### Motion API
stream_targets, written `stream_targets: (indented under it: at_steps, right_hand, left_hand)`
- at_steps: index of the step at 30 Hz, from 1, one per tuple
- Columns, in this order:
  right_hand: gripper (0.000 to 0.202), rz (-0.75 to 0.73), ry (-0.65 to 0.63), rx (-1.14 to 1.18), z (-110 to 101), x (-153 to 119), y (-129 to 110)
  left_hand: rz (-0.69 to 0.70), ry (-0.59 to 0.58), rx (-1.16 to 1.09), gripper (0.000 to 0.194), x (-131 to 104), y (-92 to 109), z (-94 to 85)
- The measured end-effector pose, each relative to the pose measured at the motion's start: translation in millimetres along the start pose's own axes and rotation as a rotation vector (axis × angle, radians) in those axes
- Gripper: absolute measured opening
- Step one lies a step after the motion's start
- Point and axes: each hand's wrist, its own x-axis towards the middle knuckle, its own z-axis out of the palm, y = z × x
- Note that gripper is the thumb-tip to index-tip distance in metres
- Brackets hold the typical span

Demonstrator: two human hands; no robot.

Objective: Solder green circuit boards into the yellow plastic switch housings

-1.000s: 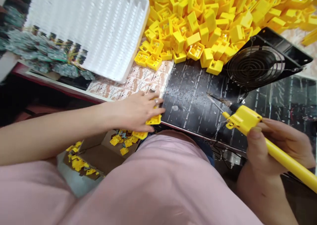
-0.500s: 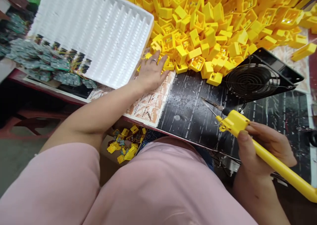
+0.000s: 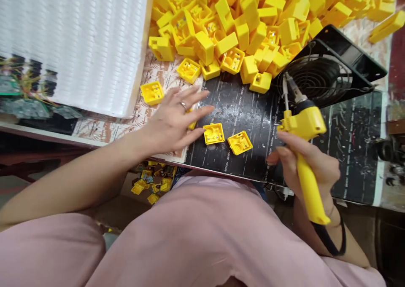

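My left hand (image 3: 177,118) is spread flat with fingers apart over the front of the bench, a ring on one finger. A yellow plastic housing (image 3: 192,122) shows partly from under its fingers. Just right of the fingertips, two open yellow housings (image 3: 214,134) lie face up on the black mat (image 3: 253,110); small metal parts show inside them. My right hand (image 3: 311,164) is wrapped round the handle of a yellow soldering iron (image 3: 305,124). Its tip and a thin feed tube point up and away, in front of the black fan.
A large heap of yellow housings (image 3: 234,30) covers the back. The black fan (image 3: 332,68) stands tilted at right. At left is a white foam tray (image 3: 95,38), with wired circuit boards (image 3: 31,105) on its near side. A box of yellow parts (image 3: 152,181) sits below the bench edge.
My left hand has come back from the heap toward the bench's front, and several housings now lie apart from it. The soldering iron has turned more upright in my right hand. The view has shifted.
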Motion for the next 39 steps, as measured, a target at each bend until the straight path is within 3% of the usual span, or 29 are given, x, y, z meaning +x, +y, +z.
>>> stream_targets:
  at_steps: [3,5,7,9,13,16,18,20,22,25,28,32,35,39]
  right_hand:
    - [0.021,-0.122,-0.115,-0.061,11,6,5]
    - [0.039,-0.147,-0.179,-0.087,24,10,5]
    - [0.044,-0.151,-0.19,-0.16,35,10,5]
    - [0.034,-0.147,-0.208,-0.169,37,9,4]
    - [0.037,-0.173,-0.351,-0.005,17,4,8]
    - [0.046,-0.109,-0.249,-0.078,12,0,10]
    - [0.061,-0.063,-0.119,-0.188,20,-3,7]
    - [0.062,-0.057,-0.032,-0.28,33,-4,3]
    - [0.049,-0.078,-0.036,-0.288,43,-5,0]
    - [0.035,-0.135,-0.169,-0.11,41,-6,2]
    - [0.044,-0.131,-0.263,0.037,27,-9,9]
    - [0.051,-0.085,-0.224,-0.021,23,-14,14]
    - [0.043,-0.107,-0.217,0.001,32,-14,10]
    - [0.046,-0.164,-0.221,0.013,46,-8,1]
  left_hand:
    - [-0.037,-0.215,0.047,0.046,-5,-14,-10.6]
    - [-0.045,-0.289,0.069,0.041,-3,-10,-15.4]
    - [-0.063,-0.268,0.097,0.041,0,1,-18.3]
    - [-0.061,-0.2,0.091,0.046,4,15,-19.4]
    - [-0.088,-0.198,0.086,0.065,15,42,-15.0]
    - [-0.102,-0.259,0.16,0.062,28,56,-8.1]
    - [-0.046,-0.273,0.166,0.051,35,61,-4.5]
    - [0.058,-0.273,0.087,0.045,37,63,-3.2]
    - [0.155,-0.28,-0.066,0.053,34,61,-4.8]
    - [0.197,-0.273,-0.242,0.068,19,50,-11.3]
    - [0.037,-0.171,-0.193,0.066,2,27,-16.1]
    - [-0.202,-0.177,-0.065,0.063,-12,-3,-14.5]
    - [-0.329,-0.13,-0.212,0.064,-14,-8,-13.5]
    - [-0.405,-0.118,-0.47,0.058,-10,0,-12.7]
